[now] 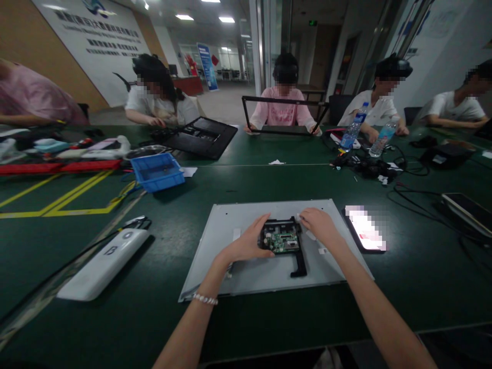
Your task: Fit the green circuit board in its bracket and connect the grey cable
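Note:
A black plastic bracket [299, 264] holds a green circuit board [282, 242] above a flat grey-white panel [323, 266]. My left hand [248, 243] grips the bracket's left side, with its thumb along the lower edge and its fingers at the top. At the upper right corner of the bracket, my right hand [317, 223] is closed with bent fingers. What those fingertips pinch is too small to make out. Small white pieces of tape lie on the panel near my right hand.
To the panel's right lies a lit phone [365, 230]. A white power bank [103, 264] with a cable and a blue bin [157, 171] are on the left. Across the green table, several people handle parts; one holds a black frame [284, 100]. Water bottles [351, 128] stand back right.

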The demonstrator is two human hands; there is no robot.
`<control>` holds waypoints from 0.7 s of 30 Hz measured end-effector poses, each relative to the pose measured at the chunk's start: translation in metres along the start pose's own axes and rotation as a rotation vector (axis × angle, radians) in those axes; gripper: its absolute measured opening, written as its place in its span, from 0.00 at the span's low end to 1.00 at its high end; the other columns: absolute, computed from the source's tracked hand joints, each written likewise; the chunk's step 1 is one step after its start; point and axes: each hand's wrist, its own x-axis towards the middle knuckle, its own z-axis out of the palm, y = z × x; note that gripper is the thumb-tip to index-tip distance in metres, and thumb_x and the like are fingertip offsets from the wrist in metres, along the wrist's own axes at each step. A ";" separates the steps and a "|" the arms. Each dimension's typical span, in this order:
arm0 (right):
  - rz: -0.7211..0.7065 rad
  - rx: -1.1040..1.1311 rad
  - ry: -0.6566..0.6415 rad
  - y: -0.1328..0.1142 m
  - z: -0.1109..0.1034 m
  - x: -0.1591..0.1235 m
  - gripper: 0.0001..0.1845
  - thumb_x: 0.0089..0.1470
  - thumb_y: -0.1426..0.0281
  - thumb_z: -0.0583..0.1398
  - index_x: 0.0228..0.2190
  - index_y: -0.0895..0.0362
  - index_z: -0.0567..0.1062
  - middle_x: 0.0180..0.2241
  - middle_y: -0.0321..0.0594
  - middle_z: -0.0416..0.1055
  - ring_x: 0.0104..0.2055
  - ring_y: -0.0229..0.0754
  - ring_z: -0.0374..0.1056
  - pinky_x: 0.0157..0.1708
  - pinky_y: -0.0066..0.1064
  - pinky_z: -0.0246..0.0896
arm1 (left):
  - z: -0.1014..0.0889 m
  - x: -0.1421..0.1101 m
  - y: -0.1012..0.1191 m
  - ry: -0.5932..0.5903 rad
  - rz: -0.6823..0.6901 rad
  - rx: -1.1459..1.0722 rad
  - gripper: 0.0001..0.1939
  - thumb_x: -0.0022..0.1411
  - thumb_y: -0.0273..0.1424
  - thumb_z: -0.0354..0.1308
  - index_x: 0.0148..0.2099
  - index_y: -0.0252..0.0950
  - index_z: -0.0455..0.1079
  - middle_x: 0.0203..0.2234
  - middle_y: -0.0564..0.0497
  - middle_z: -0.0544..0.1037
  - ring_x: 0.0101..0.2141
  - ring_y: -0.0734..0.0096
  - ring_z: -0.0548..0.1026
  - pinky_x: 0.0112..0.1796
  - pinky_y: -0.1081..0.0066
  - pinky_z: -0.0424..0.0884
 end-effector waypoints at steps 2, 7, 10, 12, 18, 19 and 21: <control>0.010 -0.018 0.005 0.000 0.002 0.001 0.09 0.57 0.73 0.54 0.33 0.56 0.75 0.35 0.46 0.73 0.40 0.46 0.68 0.37 0.32 0.59 | 0.000 0.000 0.000 -0.004 0.006 0.001 0.53 0.48 0.37 0.64 0.67 0.35 0.35 0.64 0.38 0.44 0.62 0.50 0.46 0.60 0.50 0.46; 0.016 0.018 0.052 -0.002 0.003 -0.002 0.12 0.59 0.73 0.51 0.35 0.56 0.75 0.37 0.45 0.74 0.42 0.45 0.67 0.40 0.33 0.59 | 0.000 0.000 0.000 0.000 -0.007 0.011 0.53 0.47 0.37 0.65 0.67 0.35 0.36 0.64 0.38 0.43 0.62 0.49 0.45 0.59 0.50 0.47; 0.028 0.055 0.071 -0.001 0.003 -0.005 0.12 0.59 0.73 0.51 0.36 0.56 0.75 0.37 0.44 0.74 0.42 0.44 0.67 0.40 0.32 0.59 | 0.001 0.000 0.000 0.002 -0.008 0.005 0.53 0.47 0.37 0.65 0.67 0.35 0.36 0.64 0.38 0.43 0.62 0.48 0.45 0.60 0.49 0.46; 0.039 0.072 0.078 0.001 0.004 -0.007 0.12 0.59 0.73 0.52 0.36 0.55 0.75 0.37 0.43 0.73 0.42 0.44 0.67 0.40 0.32 0.59 | 0.001 0.000 0.000 0.003 -0.005 0.003 0.53 0.47 0.37 0.64 0.67 0.35 0.36 0.64 0.38 0.43 0.62 0.49 0.45 0.60 0.50 0.46; 0.073 0.111 0.091 0.002 0.006 -0.013 0.12 0.59 0.72 0.52 0.36 0.54 0.75 0.37 0.42 0.73 0.41 0.43 0.68 0.40 0.32 0.59 | 0.001 -0.002 0.002 0.011 -0.002 0.000 0.52 0.48 0.37 0.64 0.67 0.35 0.36 0.64 0.39 0.43 0.62 0.51 0.46 0.60 0.52 0.48; 0.074 0.116 0.087 0.001 0.006 -0.014 0.11 0.58 0.71 0.52 0.36 0.54 0.75 0.37 0.42 0.73 0.41 0.43 0.68 0.40 0.32 0.59 | 0.001 -0.002 0.002 0.010 -0.001 -0.004 0.52 0.48 0.37 0.64 0.67 0.36 0.36 0.64 0.39 0.43 0.62 0.51 0.46 0.60 0.53 0.47; 0.069 0.128 0.080 0.001 0.006 -0.015 0.11 0.58 0.70 0.53 0.36 0.54 0.75 0.38 0.42 0.73 0.42 0.44 0.67 0.40 0.33 0.59 | 0.001 -0.002 0.002 0.013 0.000 -0.008 0.52 0.48 0.38 0.64 0.67 0.36 0.35 0.64 0.40 0.43 0.62 0.51 0.46 0.60 0.53 0.47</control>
